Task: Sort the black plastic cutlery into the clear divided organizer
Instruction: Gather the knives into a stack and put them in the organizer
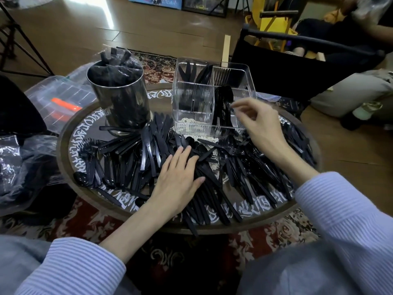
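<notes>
Black plastic cutlery (pixel 136 158) lies in a loose heap over most of the round table (pixel 63 133), knives, forks and spoons mixed and crossing one another, some hanging over the near rim. At the far side of the table stands the clear divided organizer (pixel 212 96): its far left compartment holds knives, its near right compartment holds spoons (pixel 223 103) standing on end, and the near left compartment looks bare. Just left of it stands a tall metal canister (pixel 121 99) stuffed with black bagged items, with cutlery fanned against its foot. Off the table's left edge sit a clear lidded box (pixel 61 96) with something orange inside and crumpled plastic bags (pixel 21 162). Behind the organizer stands a black chair (pixel 297 67), and a patterned red rug (pixel 85 222) covers the floor under the table.

The left hand (pixel 178 177) lies flat on the middle of the heap, fingers straight and spread, pressing on the cutlery without gripping any. The right hand (pixel 259 124) hangs in the air just beside the organizer's near right compartment, fingers loosely bent and apart, thumb and forefinger near each other; it holds nothing that can be seen. Both forearms wear pale blue ribbed sleeves (pixel 340 209).
</notes>
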